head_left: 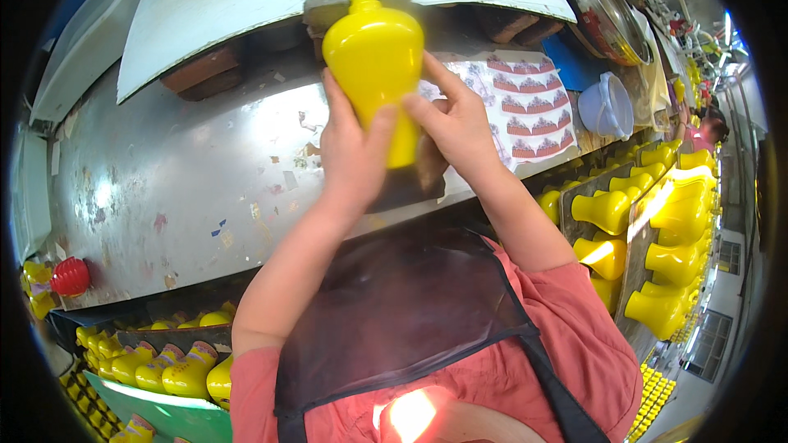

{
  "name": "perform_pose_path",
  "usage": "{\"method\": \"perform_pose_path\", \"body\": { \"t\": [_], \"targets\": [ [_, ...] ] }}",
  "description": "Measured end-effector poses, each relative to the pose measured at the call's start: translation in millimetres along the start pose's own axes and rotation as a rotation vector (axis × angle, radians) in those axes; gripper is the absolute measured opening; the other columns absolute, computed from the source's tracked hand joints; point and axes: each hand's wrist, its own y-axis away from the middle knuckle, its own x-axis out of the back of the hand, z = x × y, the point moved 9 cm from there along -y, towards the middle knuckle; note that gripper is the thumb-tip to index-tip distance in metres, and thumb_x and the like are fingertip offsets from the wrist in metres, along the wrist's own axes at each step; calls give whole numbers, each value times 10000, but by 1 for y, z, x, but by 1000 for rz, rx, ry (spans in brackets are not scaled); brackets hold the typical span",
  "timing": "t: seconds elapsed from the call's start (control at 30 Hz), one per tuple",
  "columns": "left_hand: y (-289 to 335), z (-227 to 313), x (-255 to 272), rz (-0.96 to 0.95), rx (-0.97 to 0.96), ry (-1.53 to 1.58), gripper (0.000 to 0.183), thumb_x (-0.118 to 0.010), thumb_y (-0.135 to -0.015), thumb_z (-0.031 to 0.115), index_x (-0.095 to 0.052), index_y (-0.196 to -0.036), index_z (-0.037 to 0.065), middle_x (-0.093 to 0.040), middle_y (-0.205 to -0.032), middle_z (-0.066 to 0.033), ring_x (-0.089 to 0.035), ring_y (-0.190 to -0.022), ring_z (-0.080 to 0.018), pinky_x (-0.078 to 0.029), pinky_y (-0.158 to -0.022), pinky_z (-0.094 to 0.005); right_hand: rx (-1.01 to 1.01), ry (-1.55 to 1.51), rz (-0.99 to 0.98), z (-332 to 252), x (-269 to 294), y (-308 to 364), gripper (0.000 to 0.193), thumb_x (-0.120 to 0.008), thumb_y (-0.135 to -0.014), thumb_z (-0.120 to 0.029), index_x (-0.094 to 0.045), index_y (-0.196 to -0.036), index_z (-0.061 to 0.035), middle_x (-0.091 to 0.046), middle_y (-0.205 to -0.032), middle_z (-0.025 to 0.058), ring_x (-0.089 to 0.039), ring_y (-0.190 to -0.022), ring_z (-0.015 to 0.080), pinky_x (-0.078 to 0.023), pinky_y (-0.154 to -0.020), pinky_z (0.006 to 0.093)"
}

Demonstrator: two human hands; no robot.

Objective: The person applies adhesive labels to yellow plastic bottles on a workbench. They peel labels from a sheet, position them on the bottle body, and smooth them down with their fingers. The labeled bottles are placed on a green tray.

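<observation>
Both my hands hold a glossy yellow vase (373, 57) above the far middle of the metal table. Its wide rounded shoulder faces away from me, and the body narrows toward me. My left hand (353, 148) is closed on its left side, with the thumb lying along the front. From the right, my right hand (455, 119) grips it, thumb on the front and fingers along the side. A sheet of printed decals (529, 107) with rows of purple and brown patterns lies just right of my right hand.
A white board (246, 0) rests on bricks (201, 72) across the table's (197, 213) far side. A pale blue bucket (606, 107) stands at the right. Yellow vases (603, 209) crowd boards on the right; decorated ones (189, 373) stand lower left. A red ribbed object (71, 277) is far left.
</observation>
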Motion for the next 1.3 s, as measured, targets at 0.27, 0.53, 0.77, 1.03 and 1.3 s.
{"method": "perform_pose_path", "body": {
  "t": [0.27, 0.53, 0.77, 1.03, 1.3],
  "targets": [
    [6, 3, 4, 22, -48, -12, 894, -576, -1010, 446, -100, -1630, 10, -594, -1374, -283, -639, -1193, -439, -514, -984, -441, 54, -215, 74, 3, -7, -3, 606, -715, -938, -135, -508, -1487, 16, -739, -923, 77, -643, -730, 73, -534, -673, 241],
    [12, -1, 1, 28, 22, -57, 754, -558, -1023, 280, -197, -1620, -7, -555, -1449, -249, -586, -1306, -361, -458, -1070, -388, 56, -211, -17, 6, -6, -1, 644, -737, -912, -157, -500, -1484, 18, -724, -1094, 158, -632, -710, 90, -533, -653, 275],
    [15, -8, 0, 94, 17, 198, 719, -522, -982, 155, -228, -1612, -29, -411, -1582, -201, -436, -1441, -276, -330, -1188, -377, 149, 42, -138, 11, 1, -7, 765, -757, -853, -295, -462, -1492, 5, -632, -1157, 316, -655, -992, 451, -521, -894, 471],
    [20, -2, 2, 136, -63, 63, 733, -466, -1052, 317, -163, -1638, -2, -298, -1647, -189, -358, -1488, -299, -280, -1215, -400, 194, 130, -208, 7, 2, -12, 840, -762, -867, -352, -409, -1543, -1, -613, -1055, 213, -649, -838, 295, -521, -789, 403],
    [21, 7, 1, 136, -67, 41, 769, -488, -1037, 302, -127, -1640, -10, -288, -1653, -194, -312, -1515, -303, -236, -1233, -398, 192, 119, -216, 12, 5, -11, 820, -744, -861, -364, -421, -1526, -10, -616, -1209, 289, -638, -1046, 419, -518, -919, 452]
  ]
}}
